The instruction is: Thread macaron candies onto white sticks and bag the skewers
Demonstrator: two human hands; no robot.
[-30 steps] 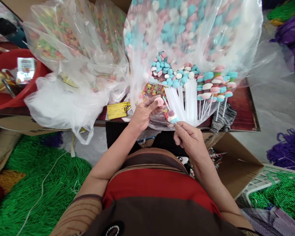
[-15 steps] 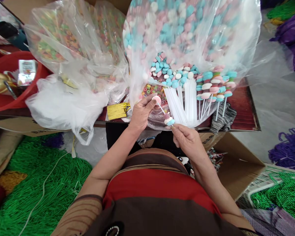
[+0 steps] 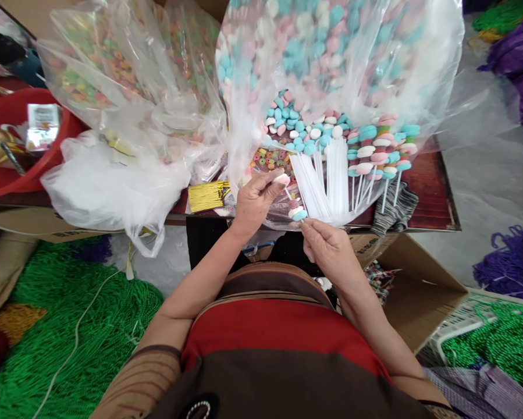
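Note:
Between the thumb and fingers of my left hand [image 3: 255,201] is a pink marshmallow [image 3: 282,179], set on the upper part of a white stick [image 3: 288,192]. Lower on that stick sit a reddish ring candy [image 3: 293,203] and a white-and-blue pair of marshmallows [image 3: 296,213]. My right hand [image 3: 328,241] pinches the stick's bottom end, just under the blue piece. Beyond the hands lie loose ring candies [image 3: 272,158], loose blue, pink and white marshmallows [image 3: 302,131], and a bundle of white sticks [image 3: 337,177].
Several filled candy skewers [image 3: 381,151] lie at the right by a grey knitted glove [image 3: 396,209]. Yellow twist ties [image 3: 206,196] lie at the left. Big clear bags [image 3: 344,52] stand behind. A red basin [image 3: 69,148] is far left, and an open carton [image 3: 427,291] sits below right.
The pink marshmallow has moved down the stick a little, toward the other candies, with my left hand. My right hand keeps its pinch on the lower end.

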